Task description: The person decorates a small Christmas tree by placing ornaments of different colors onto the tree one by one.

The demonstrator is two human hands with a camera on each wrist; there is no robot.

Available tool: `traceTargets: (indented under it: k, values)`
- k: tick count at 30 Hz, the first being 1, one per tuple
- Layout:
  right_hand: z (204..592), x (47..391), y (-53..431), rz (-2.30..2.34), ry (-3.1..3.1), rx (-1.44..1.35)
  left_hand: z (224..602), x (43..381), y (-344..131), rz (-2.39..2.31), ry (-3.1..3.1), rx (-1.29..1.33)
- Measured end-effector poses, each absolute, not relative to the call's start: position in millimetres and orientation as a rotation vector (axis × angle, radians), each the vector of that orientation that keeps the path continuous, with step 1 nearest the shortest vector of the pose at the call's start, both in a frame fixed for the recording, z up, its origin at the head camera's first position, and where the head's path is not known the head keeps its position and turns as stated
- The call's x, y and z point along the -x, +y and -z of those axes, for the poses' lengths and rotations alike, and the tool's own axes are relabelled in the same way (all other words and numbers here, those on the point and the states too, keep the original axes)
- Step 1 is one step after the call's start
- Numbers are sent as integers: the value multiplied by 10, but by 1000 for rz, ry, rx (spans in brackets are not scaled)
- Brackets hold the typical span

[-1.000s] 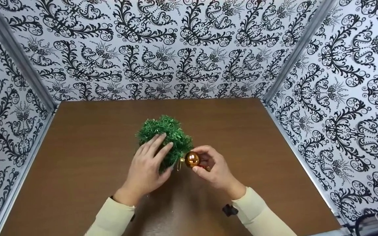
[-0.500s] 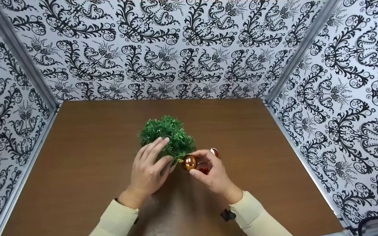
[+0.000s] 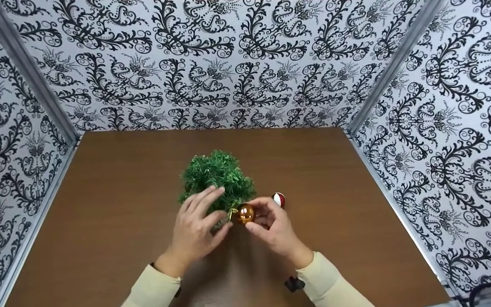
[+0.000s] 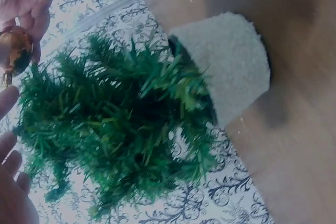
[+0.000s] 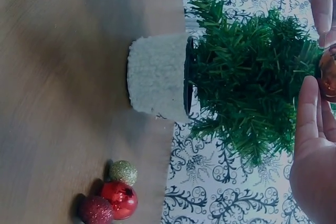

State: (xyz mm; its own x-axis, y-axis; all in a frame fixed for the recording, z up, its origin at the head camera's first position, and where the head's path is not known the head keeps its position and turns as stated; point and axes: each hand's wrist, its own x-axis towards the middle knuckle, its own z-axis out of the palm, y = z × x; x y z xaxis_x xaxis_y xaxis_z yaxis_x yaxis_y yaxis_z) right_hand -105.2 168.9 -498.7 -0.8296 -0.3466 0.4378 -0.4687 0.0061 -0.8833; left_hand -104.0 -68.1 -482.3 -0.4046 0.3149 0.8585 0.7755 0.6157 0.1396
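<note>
Pinching the gold ball (image 3: 245,214) between thumb and fingertips, the right hand (image 3: 277,232) is bent round its right side. The ball sits close by the near right side of the tree (image 3: 218,172), up by its top in the wrist views; whether the two touch, I cannot tell. A gold loop (image 3: 230,213) hangs at the ball's left.

The left hand (image 3: 196,226) is at the near left of the tree, three fingers reaching over the green. Its forefinger and thumb bend toward the loop, partly open, tips right beside it; I cannot tell whether they have hold of it.

The tree stands upright in a rough white pot (image 5: 159,74) on the brown table (image 3: 134,179). On the table to the right of the pot sit a pale glitter ball (image 5: 124,172), a shiny red ball (image 5: 119,199) and a dark red glitter ball (image 5: 96,211), bunched together. A red-and-white ball (image 3: 278,199) shows just past the right hand.

Both arms wear cream sleeves (image 3: 330,279), with a black strap (image 3: 294,283) at the right wrist. Walls (image 3: 211,85) with black scrolls on white rise at the far, left and right sides.
</note>
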Motion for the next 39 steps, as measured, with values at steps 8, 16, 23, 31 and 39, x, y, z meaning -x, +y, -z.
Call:
traceTargets:
  k: [8, 16, 23, 31, 39]
  values:
    - [5091, 977, 1653, -2032, -2171, -881, 4818, 990, -702, 743, -1952, 807]
    - [4952, 871, 1537, -1898, -2314, -893, 4839, 1010, -664, 802, -2013, 722]
    - [5070, 998, 1490, -1298, -2213, -863, 4827, 1051, -636, 804, -2050, 680]
    - [4949, 1111, 1318, -1028, -2152, -976, 4795, 1065, -645, 816, -2079, 646]
    - [4917, 1130, 1271, -1040, -2169, -886, 4738, 1060, -600, 836, -2106, 647]
